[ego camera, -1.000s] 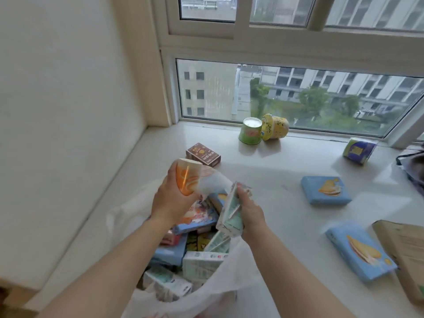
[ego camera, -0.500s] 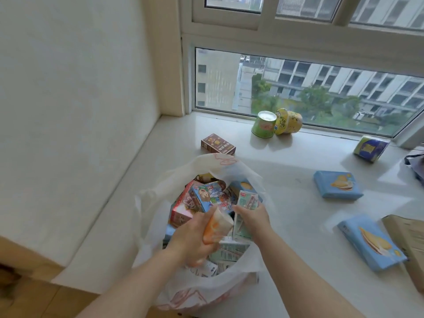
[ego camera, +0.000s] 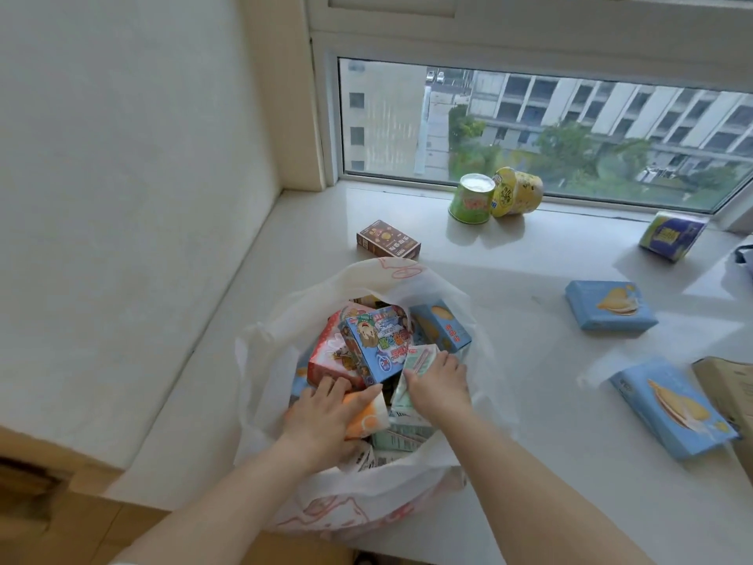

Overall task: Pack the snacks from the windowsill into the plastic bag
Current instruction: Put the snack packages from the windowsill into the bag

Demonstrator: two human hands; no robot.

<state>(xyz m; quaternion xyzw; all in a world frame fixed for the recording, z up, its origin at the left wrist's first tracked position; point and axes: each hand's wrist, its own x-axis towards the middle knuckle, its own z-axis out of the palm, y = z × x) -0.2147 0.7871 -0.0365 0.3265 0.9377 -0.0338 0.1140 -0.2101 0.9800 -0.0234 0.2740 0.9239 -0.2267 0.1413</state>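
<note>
Left hand (ego camera: pixel 322 418): inside the mouth of the plastic bag (ego camera: pixel 260 385), fingers (ego camera: pixel 332 387) curled over an orange-and-white cup (ego camera: pixel 368 418) and gripping it among the packed boxes.
Right hand (ego camera: pixel 438 387): also inside the bag, fingers curled round a pale green carton (ego camera: pixel 415 367) that stands tilted against the other packs.
Plastic bag: white, translucent, red print on its side; it stands open at the near edge of the windowsill (ego camera: pixel 509 258), nearly full.
Bag contents: a blue cartoon box (ego camera: pixel 377 340) on top, a red-and-white box (ego camera: pixel 330 352) to its left, a light blue biscuit box (ego camera: pixel 442 326) behind, more pale green cartons lower down.
Still on the windowsill: a brown box (ego camera: pixel 389 240) just beyond the bag; a green cup (ego camera: pixel 470 199) upright, touching a yellow cup (ego camera: pixel 517 191) lying on its side by the window; a dark blue pack (ego camera: pixel 672 235) far right; two light blue biscuit boxes (ego camera: pixel 611 305) (ego camera: pixel 672 407) to the right.
Right edge: a brown cardboard piece (ego camera: pixel 729 389), partly out of view.
</note>
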